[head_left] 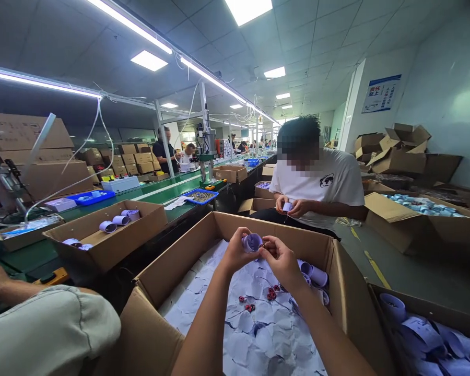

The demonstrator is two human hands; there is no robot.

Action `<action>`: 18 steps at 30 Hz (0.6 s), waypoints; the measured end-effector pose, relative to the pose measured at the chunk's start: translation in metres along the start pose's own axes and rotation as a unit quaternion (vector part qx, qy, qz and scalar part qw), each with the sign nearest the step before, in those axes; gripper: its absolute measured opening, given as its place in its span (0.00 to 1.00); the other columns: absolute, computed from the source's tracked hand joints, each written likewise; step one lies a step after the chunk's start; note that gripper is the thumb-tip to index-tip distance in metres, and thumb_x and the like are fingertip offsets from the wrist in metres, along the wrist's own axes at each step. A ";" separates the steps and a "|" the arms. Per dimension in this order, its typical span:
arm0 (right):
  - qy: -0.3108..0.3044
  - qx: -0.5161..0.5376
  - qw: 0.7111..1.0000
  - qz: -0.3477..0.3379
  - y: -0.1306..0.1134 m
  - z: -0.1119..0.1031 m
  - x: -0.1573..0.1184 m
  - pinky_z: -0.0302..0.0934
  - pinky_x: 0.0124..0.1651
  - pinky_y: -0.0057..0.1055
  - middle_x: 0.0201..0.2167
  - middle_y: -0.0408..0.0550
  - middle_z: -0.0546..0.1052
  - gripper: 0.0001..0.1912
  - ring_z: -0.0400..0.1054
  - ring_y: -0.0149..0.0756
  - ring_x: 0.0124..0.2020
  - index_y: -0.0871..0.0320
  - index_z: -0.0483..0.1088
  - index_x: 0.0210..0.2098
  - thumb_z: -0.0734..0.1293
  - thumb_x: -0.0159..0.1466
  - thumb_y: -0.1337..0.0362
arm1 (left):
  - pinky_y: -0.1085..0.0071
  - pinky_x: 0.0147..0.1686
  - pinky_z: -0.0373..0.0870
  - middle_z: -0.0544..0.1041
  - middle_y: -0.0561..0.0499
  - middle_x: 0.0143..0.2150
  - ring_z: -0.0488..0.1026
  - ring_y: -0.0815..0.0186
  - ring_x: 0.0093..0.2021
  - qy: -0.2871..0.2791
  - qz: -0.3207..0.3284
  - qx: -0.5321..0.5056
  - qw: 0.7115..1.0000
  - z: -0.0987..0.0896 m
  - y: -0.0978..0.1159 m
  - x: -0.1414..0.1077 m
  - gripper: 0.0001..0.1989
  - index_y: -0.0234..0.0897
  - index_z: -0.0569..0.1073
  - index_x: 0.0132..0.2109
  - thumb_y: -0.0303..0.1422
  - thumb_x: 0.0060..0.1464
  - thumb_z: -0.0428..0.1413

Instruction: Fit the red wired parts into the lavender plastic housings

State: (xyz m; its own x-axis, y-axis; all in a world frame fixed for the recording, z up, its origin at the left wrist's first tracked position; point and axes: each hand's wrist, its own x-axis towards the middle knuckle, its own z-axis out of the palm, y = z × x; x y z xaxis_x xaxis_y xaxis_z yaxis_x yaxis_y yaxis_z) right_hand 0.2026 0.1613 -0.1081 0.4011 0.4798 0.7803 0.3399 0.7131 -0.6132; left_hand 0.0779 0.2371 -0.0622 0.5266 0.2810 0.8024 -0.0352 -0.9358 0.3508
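My left hand (234,256) is closed around a short lilac plastic cup (253,242), its open end tilted toward me. At the cup's right edge, my right hand (280,260) pinches a small dark red part (262,246), mostly hidden by the fingers. Both hands are above a large cardboard box (339,284) lined with crumpled white sheets (203,290). Below the right hand, small red parts with thin wires (272,294) lie on the sheets. More lilac cups (318,275) sit in the box's right corner, partly behind my right arm.
Opposite me, a person (317,177) in a white shirt holds a similar lilac cup (287,207). A co-worker's pale sleeve (50,329) is close on my left. Cup-filled boxes stand left (113,245) and right (426,334). A blue tray (215,195) rests on the green conveyor bench.
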 end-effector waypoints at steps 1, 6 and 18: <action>-0.001 -0.032 0.999 -0.028 0.000 -0.001 0.000 0.62 0.39 0.33 0.34 0.52 0.74 0.21 0.67 0.36 0.33 0.62 0.73 0.41 0.66 0.54 0.53 | 0.75 0.31 0.62 0.69 0.48 0.36 0.65 0.70 0.32 -0.015 -0.012 -0.008 1.000 -0.001 0.002 0.000 0.28 0.33 0.61 0.42 0.40 0.39 0.65; 0.010 -0.120 0.986 -0.118 0.002 -0.007 0.001 0.61 0.45 0.37 0.39 0.53 0.72 0.14 0.66 0.40 0.41 0.57 0.77 0.36 0.64 0.57 0.59 | 0.73 0.36 0.63 0.71 0.46 0.39 0.66 0.67 0.36 -0.092 -0.024 -0.054 0.994 -0.005 0.005 0.001 0.32 0.32 0.67 0.44 0.40 0.32 0.68; -0.039 -0.102 0.994 -0.012 -0.021 -0.002 -0.004 0.59 0.39 0.27 0.31 0.47 0.71 0.11 0.66 0.30 0.33 0.55 0.79 0.33 0.70 0.52 0.73 | 0.76 0.27 0.59 0.70 0.49 0.33 0.64 0.72 0.29 -0.031 -0.157 -0.351 0.922 0.008 0.001 0.001 0.32 0.31 0.70 0.33 0.58 0.38 0.60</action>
State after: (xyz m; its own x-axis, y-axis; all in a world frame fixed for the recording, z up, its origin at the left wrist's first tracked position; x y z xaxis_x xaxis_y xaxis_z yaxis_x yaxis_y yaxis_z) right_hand 0.1955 0.1433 -0.0991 0.3273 0.5077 0.7969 0.5162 0.6104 -0.6008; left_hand 0.0853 0.2347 -0.0646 0.6509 0.4820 0.5864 -0.4031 -0.4351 0.8051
